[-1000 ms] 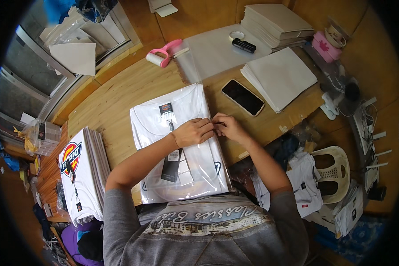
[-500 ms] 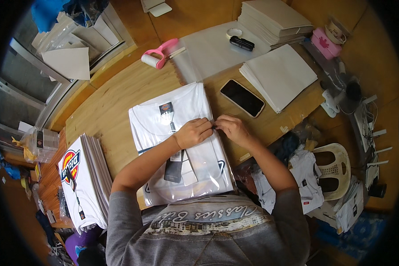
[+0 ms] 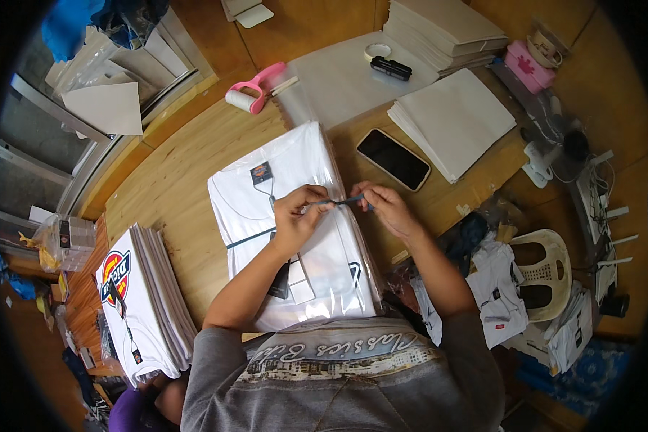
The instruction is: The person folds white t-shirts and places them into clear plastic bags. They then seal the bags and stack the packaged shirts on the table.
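Note:
A stack of folded white T-shirts (image 3: 266,209) in clear plastic bags lies in front of me, with hang tags showing through. A dark blue tie strip (image 3: 252,238) runs across the stack and comes together in a crossing at its right side. My left hand (image 3: 299,216) is closed in a pinch on one end of the strip, above the stack. Just off the stack's right edge, my right hand (image 3: 386,209) pinches the other end. Part of the left hand's grip is hidden behind its fingers.
A phone (image 3: 394,159) and white sheets (image 3: 457,122) lie right of the stack. Beyond are a pink lint roller (image 3: 250,95), a tape roll (image 3: 378,50) and a cardboard pile (image 3: 446,32). Left stands another shirt pile (image 3: 144,302), beside a person in purple (image 3: 133,412).
My hands have drawn apart, and the strip between them now shows. The left hand has turned and shifted left. The shirt pile at the left has moved a little to the right.

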Demonstrator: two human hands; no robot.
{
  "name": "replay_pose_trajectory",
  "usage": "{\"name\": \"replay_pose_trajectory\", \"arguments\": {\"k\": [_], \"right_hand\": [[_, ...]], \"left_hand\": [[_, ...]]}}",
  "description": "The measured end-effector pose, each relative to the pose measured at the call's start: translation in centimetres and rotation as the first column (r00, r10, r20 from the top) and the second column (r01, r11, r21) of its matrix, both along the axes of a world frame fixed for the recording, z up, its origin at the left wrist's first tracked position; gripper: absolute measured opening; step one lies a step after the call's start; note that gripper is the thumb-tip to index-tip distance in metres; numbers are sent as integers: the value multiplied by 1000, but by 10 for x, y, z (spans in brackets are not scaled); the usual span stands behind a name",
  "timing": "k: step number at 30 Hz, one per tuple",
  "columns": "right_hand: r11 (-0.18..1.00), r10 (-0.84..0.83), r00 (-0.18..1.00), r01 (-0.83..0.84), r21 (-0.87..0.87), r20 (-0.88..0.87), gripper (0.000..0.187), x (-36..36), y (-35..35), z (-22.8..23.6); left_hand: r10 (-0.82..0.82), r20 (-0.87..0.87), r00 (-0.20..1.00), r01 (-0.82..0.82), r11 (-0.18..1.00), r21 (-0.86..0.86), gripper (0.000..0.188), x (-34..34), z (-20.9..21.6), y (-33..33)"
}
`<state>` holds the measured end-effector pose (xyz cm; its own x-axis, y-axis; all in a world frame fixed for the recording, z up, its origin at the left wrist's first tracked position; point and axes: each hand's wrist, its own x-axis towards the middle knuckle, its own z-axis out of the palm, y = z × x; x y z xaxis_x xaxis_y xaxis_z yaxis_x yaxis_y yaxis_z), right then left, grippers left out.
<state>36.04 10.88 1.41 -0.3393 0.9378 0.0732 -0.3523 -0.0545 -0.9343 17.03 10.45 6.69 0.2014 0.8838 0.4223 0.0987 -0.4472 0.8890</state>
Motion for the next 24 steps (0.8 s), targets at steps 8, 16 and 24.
{"name": "replay_pose_trajectory", "arguments": {"k": [8,16,24], "right_hand": [[973,226,917,-231,25,-329,28,-45,18,55],[961,-13,840,-139,238,543,24,-19,11,-6],[696,-581,590,2,718,561,31,-48,-6,-28]], "left_hand": [[-101,580,809,254,948,-190,21,-15,30,-8],[33,366,930,149,876,-459,15,-40,-1,-17],[-130,-658,742,256,962,98,17,31,22,25]]}}
